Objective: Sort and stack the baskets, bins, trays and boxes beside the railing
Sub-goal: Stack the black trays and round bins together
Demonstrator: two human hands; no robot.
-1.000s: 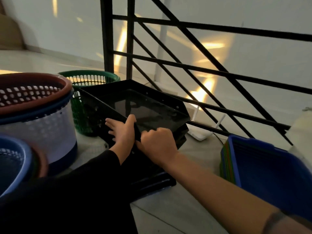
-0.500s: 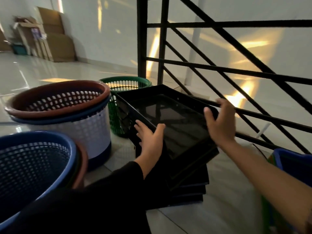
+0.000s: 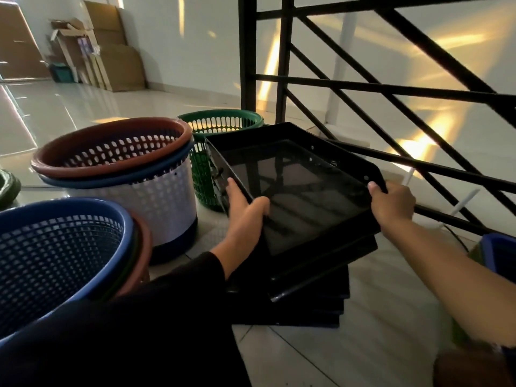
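Note:
A glossy black tray [image 3: 301, 185] is tilted above a stack of black trays [image 3: 312, 300] on the floor by the railing [image 3: 363, 88]. My left hand [image 3: 244, 210] grips its near-left rim, thumb over the edge. My right hand [image 3: 392, 203] grips the right corner of the rim. A brown basket [image 3: 111, 148] sits nested in a white and blue one [image 3: 156, 208] to the left. A green basket [image 3: 220, 127] stands behind the tray. A blue basket [image 3: 55, 252] lies nearest at lower left, nested in others.
A blue bin [image 3: 499, 252] stands at the right edge, nested over green ones. A white router [image 3: 458, 205] with antennas stands by the railing base. Cardboard boxes [image 3: 111, 51] lean on the far wall. Shiny tiled floor stretches away to the left.
The top tray has been lifted and spread between both hands. My right hand moved from the near rim to the tray's right corner. The view has swung left.

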